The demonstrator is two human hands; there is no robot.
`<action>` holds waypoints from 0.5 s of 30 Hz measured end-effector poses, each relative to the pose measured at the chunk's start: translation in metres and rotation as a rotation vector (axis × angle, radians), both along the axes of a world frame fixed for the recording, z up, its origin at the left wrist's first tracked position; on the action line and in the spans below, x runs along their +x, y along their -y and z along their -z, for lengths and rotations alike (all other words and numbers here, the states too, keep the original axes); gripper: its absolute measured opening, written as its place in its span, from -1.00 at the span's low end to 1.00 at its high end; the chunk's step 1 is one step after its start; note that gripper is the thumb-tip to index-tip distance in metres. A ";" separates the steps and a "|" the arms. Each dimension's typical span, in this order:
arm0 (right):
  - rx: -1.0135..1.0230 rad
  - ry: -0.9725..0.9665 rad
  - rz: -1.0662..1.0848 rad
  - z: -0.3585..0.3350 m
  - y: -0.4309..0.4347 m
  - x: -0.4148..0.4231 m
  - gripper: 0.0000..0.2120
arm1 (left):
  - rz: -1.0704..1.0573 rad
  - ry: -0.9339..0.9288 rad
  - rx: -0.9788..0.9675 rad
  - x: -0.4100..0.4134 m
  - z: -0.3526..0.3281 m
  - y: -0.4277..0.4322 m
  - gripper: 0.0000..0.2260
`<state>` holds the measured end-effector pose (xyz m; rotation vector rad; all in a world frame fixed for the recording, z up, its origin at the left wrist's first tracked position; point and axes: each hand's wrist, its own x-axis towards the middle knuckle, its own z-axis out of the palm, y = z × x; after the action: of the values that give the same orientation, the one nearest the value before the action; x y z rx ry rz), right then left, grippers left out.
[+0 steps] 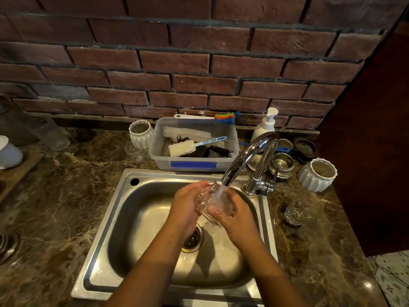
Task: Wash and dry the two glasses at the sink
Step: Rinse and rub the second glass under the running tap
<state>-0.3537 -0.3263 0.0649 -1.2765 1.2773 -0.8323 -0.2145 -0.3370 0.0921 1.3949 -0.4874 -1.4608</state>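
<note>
Rinsing looks to be the step in hand: the first glass, clear, cut-patterned and wet, is tilted over the sink under the running tap, the left hand curled round its left side, the right hand gripping it from the right. Next, I'd guess, it wants draining and drying, held firmly as it's slippery. The second glass stands on the bench right of the sink

Along the brick wall there's a clear plastic tub stuffed with bottle brushes. White pump soap bottle sits just right of it, a ribbed white pot on the left, another one far right near some steel cups. All on a brown marble table.
</note>
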 end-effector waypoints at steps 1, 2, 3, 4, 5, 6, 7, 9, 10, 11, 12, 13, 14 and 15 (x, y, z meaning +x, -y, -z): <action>-0.008 -0.026 -0.004 0.000 0.000 0.000 -0.39 | 0.034 0.063 -0.018 0.002 -0.002 0.001 -0.80; -0.019 -0.044 -0.001 -0.001 0.000 0.000 -0.37 | 0.070 0.099 -0.036 0.002 -0.004 0.001 -0.79; -0.032 -0.047 0.005 -0.003 0.001 0.000 -0.37 | 0.106 0.126 -0.047 0.003 -0.006 0.000 -0.78; -0.060 -0.065 0.002 -0.005 0.001 0.001 -0.38 | 0.148 0.159 -0.052 0.003 -0.007 -0.001 -0.77; -0.112 -0.106 -0.015 -0.007 0.002 0.001 -0.42 | 0.196 0.213 -0.055 0.003 -0.008 -0.001 -0.77; -0.176 -0.176 -0.052 -0.009 0.002 0.001 -0.46 | 0.250 0.278 -0.061 0.003 -0.009 -0.001 -0.79; -0.233 -0.244 -0.089 -0.010 0.003 0.000 -0.49 | 0.290 0.343 -0.059 0.002 -0.010 -0.001 -0.81; -0.297 -0.294 -0.120 -0.012 0.003 -0.001 -0.55 | 0.327 0.390 -0.039 0.002 -0.010 0.003 -0.77; -0.317 -0.279 -0.104 -0.012 0.002 -0.002 -0.58 | 0.318 0.371 -0.035 0.001 -0.012 0.004 -0.75; -0.328 -0.256 -0.078 -0.011 0.002 -0.001 -0.61 | 0.300 0.340 -0.037 -0.001 -0.013 0.004 -0.76; -0.325 -0.224 -0.054 -0.009 0.001 -0.001 -0.62 | 0.283 0.318 -0.045 -0.003 -0.015 0.003 -0.77; -0.310 -0.182 -0.031 -0.008 -0.001 0.001 -0.61 | 0.268 0.302 -0.051 -0.005 -0.014 0.003 -0.77; -0.288 -0.131 -0.004 -0.006 -0.003 0.002 -0.59 | 0.257 0.300 -0.061 -0.006 -0.014 0.003 -0.78; -0.257 -0.074 0.025 -0.005 -0.005 0.004 -0.56 | 0.250 0.308 -0.077 -0.008 -0.014 0.003 -0.78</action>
<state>-0.3498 -0.3213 0.0700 -1.5091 1.2758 -0.9995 -0.2230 -0.3398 0.1061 1.5462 -0.9325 -1.4092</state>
